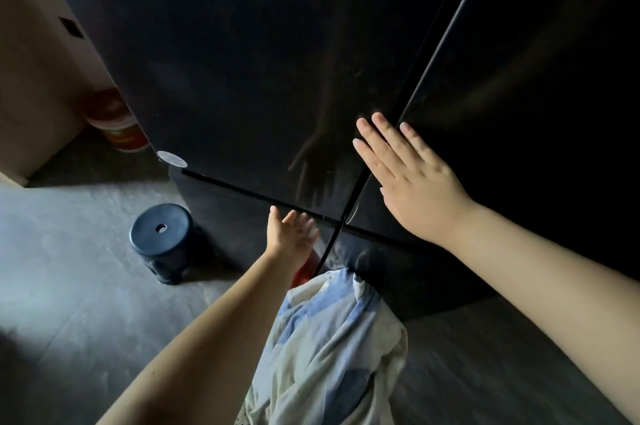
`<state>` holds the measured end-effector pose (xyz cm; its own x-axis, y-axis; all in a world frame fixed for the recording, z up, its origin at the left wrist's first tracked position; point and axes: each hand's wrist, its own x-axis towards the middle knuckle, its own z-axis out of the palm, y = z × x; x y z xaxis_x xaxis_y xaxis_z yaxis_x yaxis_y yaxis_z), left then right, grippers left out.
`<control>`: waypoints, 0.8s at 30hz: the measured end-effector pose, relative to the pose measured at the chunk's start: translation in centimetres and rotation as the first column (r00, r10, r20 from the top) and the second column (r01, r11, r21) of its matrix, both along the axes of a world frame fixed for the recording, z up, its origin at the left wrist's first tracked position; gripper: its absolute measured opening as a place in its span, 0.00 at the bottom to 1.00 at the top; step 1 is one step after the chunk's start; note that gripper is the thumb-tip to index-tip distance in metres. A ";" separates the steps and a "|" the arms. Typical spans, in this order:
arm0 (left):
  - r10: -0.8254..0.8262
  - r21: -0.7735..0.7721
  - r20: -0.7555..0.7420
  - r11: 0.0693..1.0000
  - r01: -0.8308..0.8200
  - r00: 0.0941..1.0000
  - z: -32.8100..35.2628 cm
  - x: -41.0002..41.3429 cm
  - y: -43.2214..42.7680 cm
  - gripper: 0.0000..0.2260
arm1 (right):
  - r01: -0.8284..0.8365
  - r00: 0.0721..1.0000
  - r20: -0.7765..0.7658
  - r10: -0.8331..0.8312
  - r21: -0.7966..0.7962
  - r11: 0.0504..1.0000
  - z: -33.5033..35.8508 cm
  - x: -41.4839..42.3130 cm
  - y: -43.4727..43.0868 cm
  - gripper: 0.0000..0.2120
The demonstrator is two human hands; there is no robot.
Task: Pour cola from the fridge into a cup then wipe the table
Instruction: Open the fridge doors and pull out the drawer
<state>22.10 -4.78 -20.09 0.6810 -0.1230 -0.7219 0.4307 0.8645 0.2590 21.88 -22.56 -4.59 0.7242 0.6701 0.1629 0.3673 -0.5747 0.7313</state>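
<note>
A tall black fridge (263,54) with two upper doors fills the view; both doors look shut. My right hand (412,179) is flat and open against the right door (526,106), fingers beside the vertical seam. My left hand (291,232) is open, palm up, at the lower edge of the left door, near the horizontal gap above the bottom drawer (242,217). Neither hand holds anything. No cola or cup is in sight.
A dark blue plastic stool (161,239) stands on the grey floor left of the fridge. A red and white tub (116,123) sits between the fridge and a beige wall. My blue and white clothing (332,348) hangs below.
</note>
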 end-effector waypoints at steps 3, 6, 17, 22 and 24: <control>0.066 -0.109 0.009 0.992 -0.065 0.998 -0.4 0.5 -0.5 0.30 | -0.006 1.000 -0.009 0.006 0.011 1.000 0.0 0.1 -0.1 0.35; 0.096 -0.118 -0.009 0.988 -0.096 0.995 -0.7 1.0 -0.8 0.30 | -0.024 1.000 0.003 0.023 0.012 1.000 -0.2 0.3 -0.1 0.35; 0.131 -0.125 0.054 0.984 -0.123 0.990 -1.7 2.1 -1.1 0.32 | -0.044 0.998 0.054 0.045 -0.010 0.999 -0.8 0.9 -0.3 0.38; 0.158 -0.091 0.071 0.984 -0.151 0.985 -1.7 2.0 -1.8 0.32 | -0.058 0.997 0.047 0.058 -0.013 0.998 -0.7 1.0 -0.4 0.37; 0.161 -0.086 0.083 0.984 -0.154 0.983 -1.8 1.9 -1.8 0.32 | -0.051 0.997 0.050 0.053 -0.028 0.998 -0.8 0.9 -0.4 0.38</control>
